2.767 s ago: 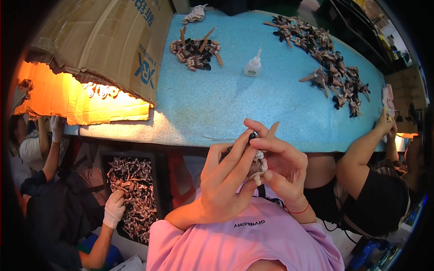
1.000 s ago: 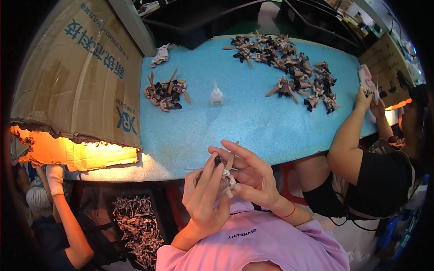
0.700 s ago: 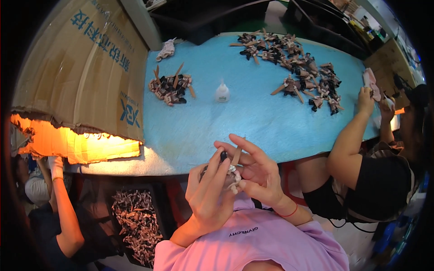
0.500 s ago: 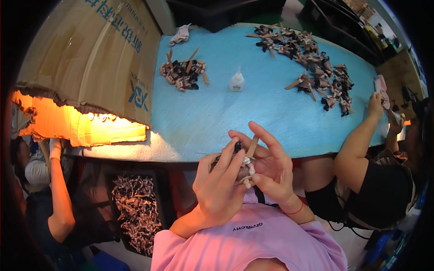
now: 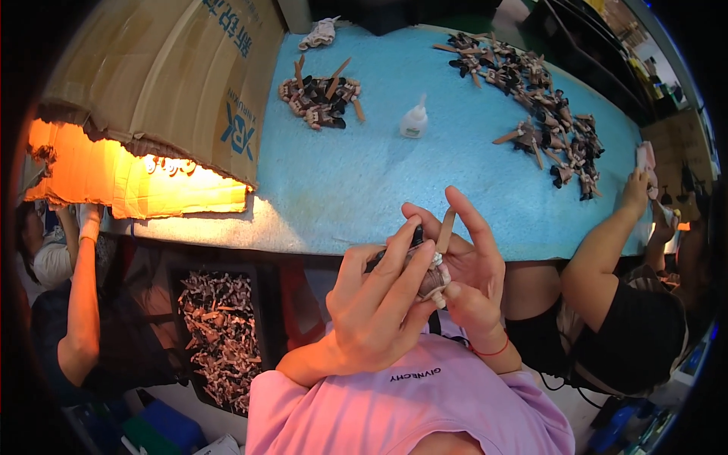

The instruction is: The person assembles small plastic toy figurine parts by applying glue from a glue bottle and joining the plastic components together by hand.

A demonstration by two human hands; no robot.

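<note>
Co-worker's white-gloved hand point(image 5: 89, 221) gone from black plastic crate point(image 5: 271, 318)

We find one small brown, white and black human-shaped figurine point(image 5: 434, 283) held at the near edge of the blue-topped table point(image 5: 341, 182). Our left hand point(image 5: 375, 296) is curled round it; our right hand point(image 5: 481, 284) pinches it, index finger raised.

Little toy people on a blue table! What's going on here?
A person in a pink shirt is holding one small figure with both the left hand and the right hand, just in front of the blue table. Fingers hide part of it. A white bottle stands upright on the table, between a smaller pile of figures and a bigger pile.
</note>
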